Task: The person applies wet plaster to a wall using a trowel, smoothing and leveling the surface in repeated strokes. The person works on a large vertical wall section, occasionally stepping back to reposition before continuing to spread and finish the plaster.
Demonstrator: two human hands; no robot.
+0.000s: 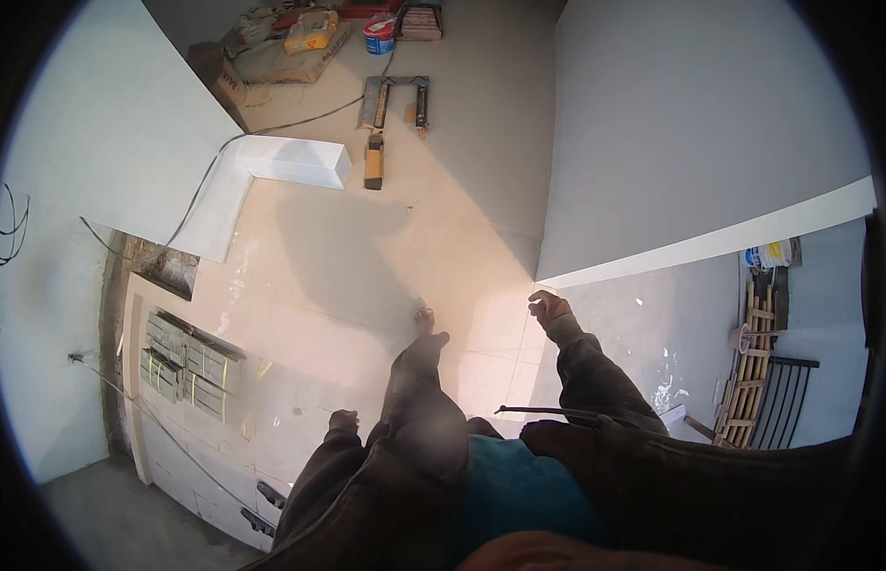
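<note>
While our right hand [548,306] presses loosely curled against the lower corner of the tall white wall panel [690,143], whose bottom edge runs toward two o'clock, our left hand [343,420] hangs empty, half-closed, at seven o'clock, well apart.

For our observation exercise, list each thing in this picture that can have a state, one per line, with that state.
left hand: empty, fingers curled, low beside the leg
right hand: touching the bottom corner of the white wall edge
tile cutter: lying flat on the floor, unattended
yellow level: lying flat beside the white step
bucket: upright
sacks: lying flat, stacked
</note>
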